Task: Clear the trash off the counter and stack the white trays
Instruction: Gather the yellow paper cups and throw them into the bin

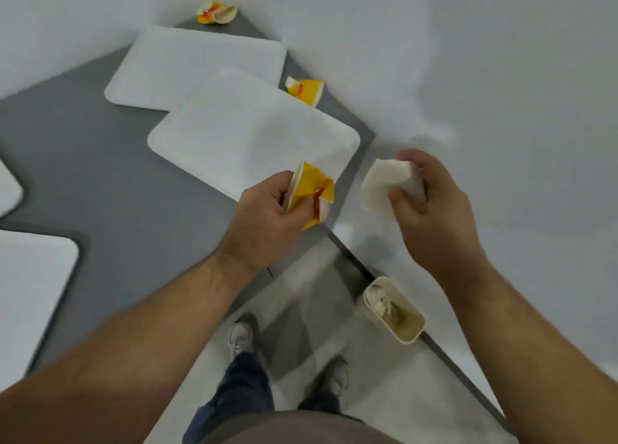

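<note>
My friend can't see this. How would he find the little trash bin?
Start at the grey counter and follow its near edge down to the floor by the person's right shoe. The bin stands there against the white wall: a small beige box, open on top, with crumpled paper inside, the only thing on the floor.

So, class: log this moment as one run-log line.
left hand: holds yellow wrapper | right hand: holds white paper | two wrappers remain on counter | bin on floor
</note>
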`<control>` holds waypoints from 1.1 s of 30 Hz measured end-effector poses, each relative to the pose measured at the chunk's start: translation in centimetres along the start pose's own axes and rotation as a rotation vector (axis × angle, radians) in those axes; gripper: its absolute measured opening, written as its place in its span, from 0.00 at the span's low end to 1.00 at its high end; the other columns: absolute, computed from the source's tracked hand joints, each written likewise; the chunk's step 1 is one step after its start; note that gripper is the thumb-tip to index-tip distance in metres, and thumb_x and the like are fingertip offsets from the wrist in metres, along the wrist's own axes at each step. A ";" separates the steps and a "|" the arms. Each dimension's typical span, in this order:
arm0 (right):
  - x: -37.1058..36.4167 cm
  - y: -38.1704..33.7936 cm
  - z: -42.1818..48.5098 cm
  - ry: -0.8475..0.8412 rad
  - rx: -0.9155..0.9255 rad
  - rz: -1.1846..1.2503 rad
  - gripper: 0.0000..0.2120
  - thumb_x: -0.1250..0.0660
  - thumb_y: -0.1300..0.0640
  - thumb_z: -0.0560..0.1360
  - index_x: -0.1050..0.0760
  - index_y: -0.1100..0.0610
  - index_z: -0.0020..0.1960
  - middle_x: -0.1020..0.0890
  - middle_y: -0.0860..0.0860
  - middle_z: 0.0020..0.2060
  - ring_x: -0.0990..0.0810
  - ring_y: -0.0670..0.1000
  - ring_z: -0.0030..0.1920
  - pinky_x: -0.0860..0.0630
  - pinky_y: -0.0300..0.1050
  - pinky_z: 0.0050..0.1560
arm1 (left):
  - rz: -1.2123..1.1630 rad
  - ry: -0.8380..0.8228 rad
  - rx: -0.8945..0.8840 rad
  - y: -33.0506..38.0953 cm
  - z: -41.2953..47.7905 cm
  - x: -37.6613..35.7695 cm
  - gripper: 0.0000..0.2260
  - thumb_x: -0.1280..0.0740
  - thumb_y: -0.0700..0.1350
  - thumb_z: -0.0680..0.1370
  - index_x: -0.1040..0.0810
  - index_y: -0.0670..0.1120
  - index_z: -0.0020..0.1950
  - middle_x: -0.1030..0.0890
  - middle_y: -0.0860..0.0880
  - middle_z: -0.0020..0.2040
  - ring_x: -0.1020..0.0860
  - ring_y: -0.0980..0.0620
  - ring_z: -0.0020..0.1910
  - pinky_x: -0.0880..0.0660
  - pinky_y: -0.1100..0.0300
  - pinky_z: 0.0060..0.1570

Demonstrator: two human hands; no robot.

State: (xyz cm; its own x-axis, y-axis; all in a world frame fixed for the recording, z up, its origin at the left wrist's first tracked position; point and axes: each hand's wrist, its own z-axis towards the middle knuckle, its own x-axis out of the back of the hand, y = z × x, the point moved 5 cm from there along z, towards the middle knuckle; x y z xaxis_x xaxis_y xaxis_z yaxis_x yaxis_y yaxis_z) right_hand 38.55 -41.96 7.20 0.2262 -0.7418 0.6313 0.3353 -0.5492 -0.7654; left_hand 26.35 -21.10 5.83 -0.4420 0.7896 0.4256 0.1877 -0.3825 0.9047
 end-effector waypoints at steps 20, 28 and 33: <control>-8.4 47.8 -19.8 0.121 -0.996 0.088 0.26 0.34 0.61 0.73 0.30 0.46 0.69 0.19 0.48 0.51 0.22 0.40 0.40 0.30 0.32 0.26 | -0.098 -0.415 0.919 -28.5 -5.1 -42.0 0.08 0.28 0.40 0.77 0.19 0.44 0.56 0.18 0.39 0.55 0.17 0.39 0.52 0.16 0.42 0.48; -12.7 56.6 -16.6 -0.151 -0.902 -0.069 0.25 0.32 0.59 0.76 0.31 0.48 0.71 0.19 0.49 0.56 0.18 0.54 0.52 0.23 0.40 0.45 | -0.181 -0.556 1.015 -33.6 -5.4 -49.7 0.03 0.32 0.43 0.81 0.22 0.45 0.48 0.21 0.41 0.54 0.20 0.45 0.45 0.20 0.49 0.52; -11.7 54.8 -15.5 -0.164 -0.900 -0.116 0.15 0.37 0.56 0.78 0.23 0.46 0.62 0.18 0.49 0.43 0.21 0.47 0.37 0.32 0.31 0.27 | -0.054 -0.542 0.850 -32.9 -4.7 -46.6 0.14 0.32 0.39 0.81 0.21 0.38 0.66 0.19 0.37 0.56 0.20 0.43 0.49 0.22 0.52 0.52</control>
State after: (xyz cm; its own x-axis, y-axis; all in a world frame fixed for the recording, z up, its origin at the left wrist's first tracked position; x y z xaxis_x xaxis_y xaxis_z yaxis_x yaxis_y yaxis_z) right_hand 40.08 -69.31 -44.05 0.3853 -0.6375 0.6672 -0.4581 -0.7598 -0.4614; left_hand 36.64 -47.61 -43.86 -0.0501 0.9882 0.1445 0.8355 -0.0378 0.5481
